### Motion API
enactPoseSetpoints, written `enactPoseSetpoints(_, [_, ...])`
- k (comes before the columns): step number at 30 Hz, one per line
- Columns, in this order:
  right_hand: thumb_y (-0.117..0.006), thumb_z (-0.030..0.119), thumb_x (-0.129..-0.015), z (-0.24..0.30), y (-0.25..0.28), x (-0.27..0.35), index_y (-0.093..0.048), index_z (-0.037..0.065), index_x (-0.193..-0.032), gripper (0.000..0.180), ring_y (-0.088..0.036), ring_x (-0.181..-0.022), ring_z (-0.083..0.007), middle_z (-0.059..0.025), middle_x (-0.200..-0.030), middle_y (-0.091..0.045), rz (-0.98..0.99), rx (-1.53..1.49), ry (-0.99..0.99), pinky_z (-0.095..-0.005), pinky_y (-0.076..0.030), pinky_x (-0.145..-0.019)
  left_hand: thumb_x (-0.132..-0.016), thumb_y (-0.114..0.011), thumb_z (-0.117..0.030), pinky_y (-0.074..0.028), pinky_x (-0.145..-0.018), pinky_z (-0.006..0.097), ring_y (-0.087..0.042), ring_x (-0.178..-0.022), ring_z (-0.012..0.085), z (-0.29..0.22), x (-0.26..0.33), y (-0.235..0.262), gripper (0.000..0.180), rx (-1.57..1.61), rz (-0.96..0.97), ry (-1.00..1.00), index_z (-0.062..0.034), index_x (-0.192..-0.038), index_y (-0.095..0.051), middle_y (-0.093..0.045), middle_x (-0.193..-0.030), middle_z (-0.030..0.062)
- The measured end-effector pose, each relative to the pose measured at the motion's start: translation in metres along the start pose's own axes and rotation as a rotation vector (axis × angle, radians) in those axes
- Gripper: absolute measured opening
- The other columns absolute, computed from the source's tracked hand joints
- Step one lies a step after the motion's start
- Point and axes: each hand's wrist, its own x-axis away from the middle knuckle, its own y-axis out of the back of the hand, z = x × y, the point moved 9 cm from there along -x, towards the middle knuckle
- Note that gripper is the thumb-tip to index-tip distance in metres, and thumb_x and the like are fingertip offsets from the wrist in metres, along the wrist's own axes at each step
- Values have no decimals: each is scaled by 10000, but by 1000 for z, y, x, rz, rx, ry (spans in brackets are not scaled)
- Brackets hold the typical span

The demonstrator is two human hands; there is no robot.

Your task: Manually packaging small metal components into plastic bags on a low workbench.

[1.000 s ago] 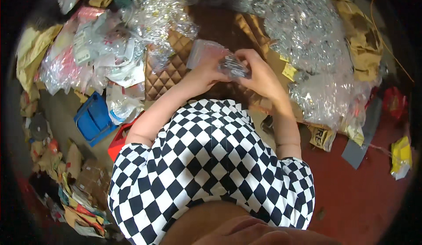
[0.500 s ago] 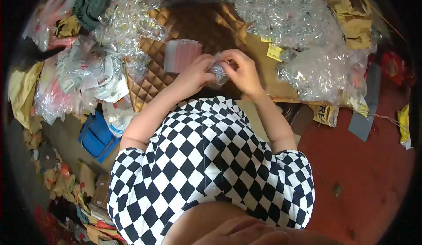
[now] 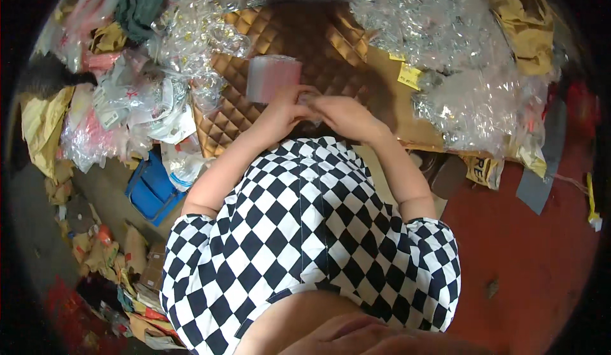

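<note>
Both hands meet close to my body over the quilted brown cover. Between them is a small clear plastic bag (image 3: pixel 307 100), mostly covered by my fingers; half a second ago its greyish contents showed. My left hand (image 3: pixel 284 114) is closed on the bag's left side. From the right, my right hand (image 3: pixel 347 117) closes on it with the back of the hand turned up, hiding most of its fingers. A flat stack of clear bags with pink edges (image 3: pixel 273 79) lies just beyond my left hand.
Piles of small filled clear bags (image 3: pixel 445 43) cover the back right, and another heap (image 3: pixel 207 30) sits back left. A yellow label (image 3: pixel 409 76) lies by the right pile. Brown paper (image 3: pixel 519 21) is at the far right. A blue plastic stool (image 3: pixel 151 188) stands lower left.
My right hand has rolled over the bag, its back now upward, covering the contents that showed before. The whole view has shifted slightly to the right.
</note>
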Motion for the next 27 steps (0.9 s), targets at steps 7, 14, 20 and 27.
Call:
enactPoseSetpoints(7, [-625, 226, -812, -2, -12, 12, -678, 94, -835, 145, -638, -895, -342, -149, -873, -670, 283, 307, 156, -445, -472, -794, -770, -670, -23, -435, -995, 408, -522, -1188, 357, -15, -13, -1, 231, -26, 48, -113, -111, -980, -708, -572, -1246, 150])
enactPoseSetpoints(14, [-636, 115, -829, -40, 93, 50, -723, 142, -868, 99, -647, -839, -313, -115, -856, -698, -231, 403, 48, -442, -485, -834, -782, -698, -70, -423, -982, 460, -514, -1146, 390, 5, -14, 66, 450, -356, -419, 15, -95, -1220, -599, -522, -1292, 179])
enactPoseSetpoints(20, [-659, 68, -828, -157, 196, 161, -719, 123, -1013, 202, -626, -919, -327, -125, -933, -702, -423, 346, -394, -443, -476, -879, -814, -689, -126, -429, -985, 447, -509, -1159, 382, 82, 59, 37, 549, -695, -258, 202, 0, -1310, -491, -504, -1302, 182])
enactPoseSetpoints(27, [-701, 154, -784, -144, 182, 54, -602, 94, -1167, 400, -574, -970, -374, -170, -1072, -619, -666, 991, -256, -462, -463, -855, -846, -613, -92, -491, -888, 424, -587, -1058, 348, 123, 86, 30, 276, -664, -164, 238, -66, -1120, -635, -621, -1135, 136])
